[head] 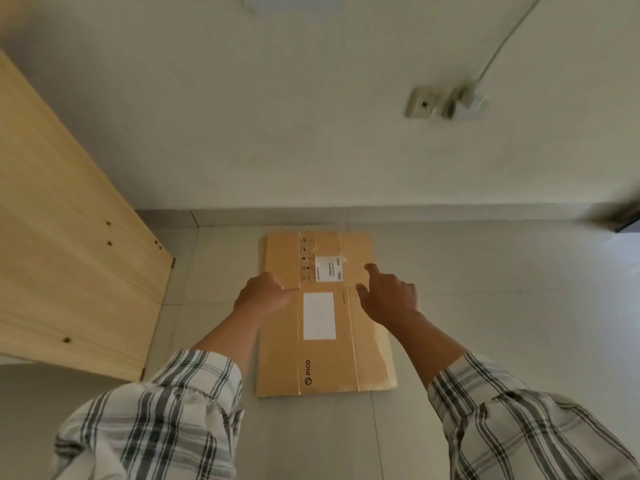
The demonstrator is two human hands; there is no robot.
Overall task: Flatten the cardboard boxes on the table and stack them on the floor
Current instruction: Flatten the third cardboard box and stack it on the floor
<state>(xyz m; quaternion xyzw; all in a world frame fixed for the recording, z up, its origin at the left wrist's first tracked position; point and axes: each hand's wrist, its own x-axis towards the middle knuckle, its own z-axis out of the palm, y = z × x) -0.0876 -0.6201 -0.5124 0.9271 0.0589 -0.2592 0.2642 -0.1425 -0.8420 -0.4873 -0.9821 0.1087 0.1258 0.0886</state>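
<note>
A flattened brown cardboard box (pixel 325 362) lies on the tiled floor, long side running away from me, with white labels and a printed logo on its top face. An edge of more flat cardboard shows beneath it at the far left. My left hand (pixel 263 294) hovers at the box's left edge with fingers curled in, and nothing is seen in it. My right hand (pixel 388 294) is over the right part of the box, fingers spread, holding nothing. Whether either hand touches the cardboard is unclear.
A light wooden table side panel (pixel 69 254) stands to the left. The wall (pixel 311 116) rises just behind the box, with a socket and plugged-in adapter (pixel 446 103) and a cable going up. A dark object (pixel 620 216) sits at the right edge.
</note>
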